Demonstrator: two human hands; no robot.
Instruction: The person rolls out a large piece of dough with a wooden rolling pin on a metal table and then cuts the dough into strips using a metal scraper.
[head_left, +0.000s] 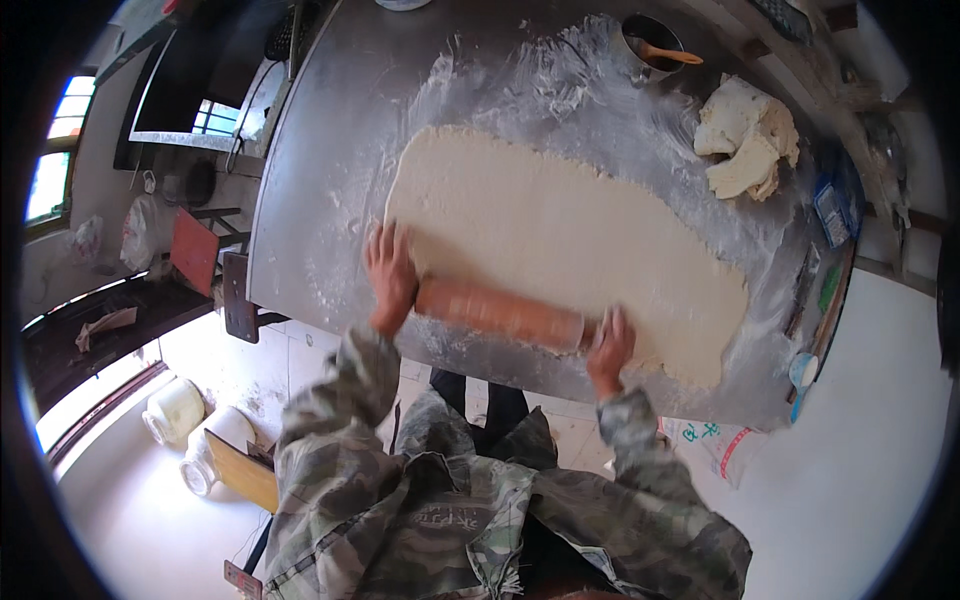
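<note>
A wide, flat sheet of pale dough (560,220) lies across the metal table. On its near edge rests a reddish-brown rolling pin (500,312), slightly tilted down to the right and blurred. At the pin's left end is my left hand (391,272), fingers stretched forward and a little apart beside the dough's left edge; the palm hides the handle there. My right hand (611,345) is closed round the right handle, somewhat blurred. Both forearms wear camouflage sleeves.
A torn lump of dough (745,140) sits at the far right of the floured metal table (320,200). Behind the sheet stands a metal pot (650,72) with an orange-brown utensil. A blue packet (832,210) lies by the right edge. White tubs (175,410) are on the floor at left.
</note>
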